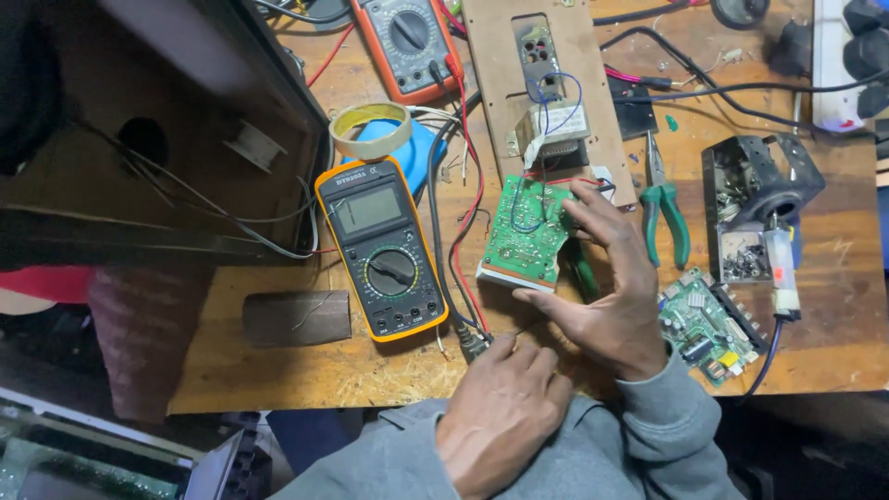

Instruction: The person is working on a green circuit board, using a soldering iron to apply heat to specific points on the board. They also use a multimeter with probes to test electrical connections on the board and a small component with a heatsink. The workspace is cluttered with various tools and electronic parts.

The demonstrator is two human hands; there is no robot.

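My right hand (607,296) grips a green circuit board (526,231) by its right edge and near corner, tilting it up off the wooden bench (278,370). Blue and red wires run from the board to a brown panel (546,83) behind it. My left hand (500,412) rests at the bench's near edge, fingers curled around a black test probe (470,344) whose black lead runs up beside a red lead. An orange-cased multimeter (381,250) lies just left of the board.
A second orange multimeter (406,42) and a tape roll (370,130) lie further back. Green-handled pliers (665,208), a smaller circuit board (708,324) and a black metal part (759,185) sit to the right. A dark wooden cabinet (157,139) fills the left.
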